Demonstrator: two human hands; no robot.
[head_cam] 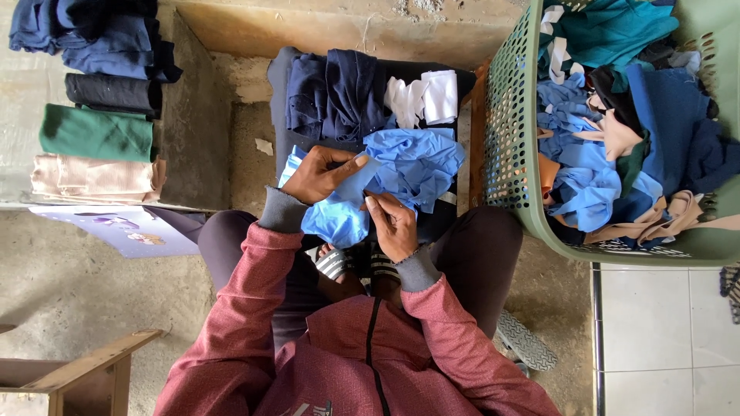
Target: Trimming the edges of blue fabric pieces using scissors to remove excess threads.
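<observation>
Both hands are closed on the light blue cloth [408, 166] over the lap, left hand [324, 176] pinching its top edge, right hand [395, 225] gripping lower (green basket [509, 131] just beside), and a loose pinch could let the slippery fabric slide to the floor.

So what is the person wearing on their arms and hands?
Both arms are in long sleeves of a speckled reddish-pink jacket with a dark zip down the front. Each sleeve ends in a ribbed grey cuff at the wrist. The left hand and right hand are bare, with no gloves. There may be a thin band at the right wrist, too small to tell.
</observation>
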